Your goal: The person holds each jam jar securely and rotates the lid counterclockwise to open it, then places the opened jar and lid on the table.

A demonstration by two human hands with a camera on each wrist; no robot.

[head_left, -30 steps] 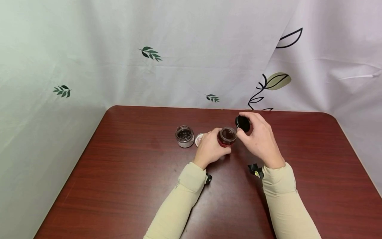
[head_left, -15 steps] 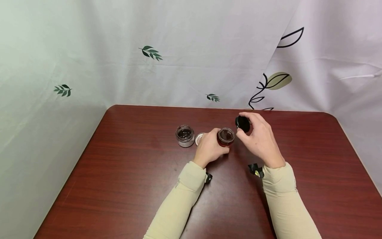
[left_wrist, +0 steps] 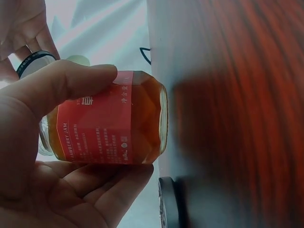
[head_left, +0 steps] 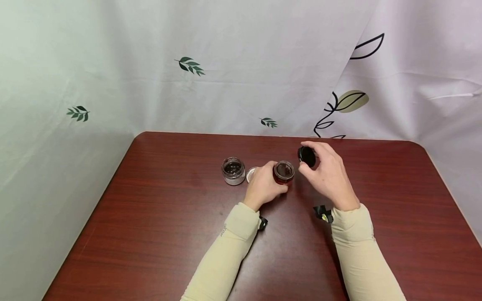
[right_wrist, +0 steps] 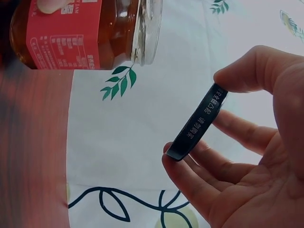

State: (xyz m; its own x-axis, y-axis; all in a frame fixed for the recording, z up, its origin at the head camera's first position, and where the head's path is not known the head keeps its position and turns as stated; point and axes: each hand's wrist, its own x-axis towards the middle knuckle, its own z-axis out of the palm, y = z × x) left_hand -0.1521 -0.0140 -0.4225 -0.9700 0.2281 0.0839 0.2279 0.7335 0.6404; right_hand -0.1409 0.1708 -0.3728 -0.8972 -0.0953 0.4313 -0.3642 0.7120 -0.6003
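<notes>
My left hand [head_left: 263,186] grips a small open glass jar of red jam [head_left: 283,172] standing on the table; its red label [left_wrist: 102,123] shows in the left wrist view, thumb and fingers curled round it. The jar [right_wrist: 85,31] has no lid on. Just right of it, my right hand [head_left: 326,175] pinches the black lid [head_left: 306,156] by its rim, held on edge above the table. The lid [right_wrist: 197,123] sits between thumb and fingertips in the right wrist view.
A second open jar [head_left: 233,171] with dark contents stands left of my left hand, and a small pale lid [head_left: 250,174] lies beside it. The dark red wooden table [head_left: 158,225] stretches toward me. White leaf-print curtains [head_left: 196,67] hang behind.
The jam jar has shifted slightly left and down toward the table in my left hand. My right hand with the black lid has barely moved.
</notes>
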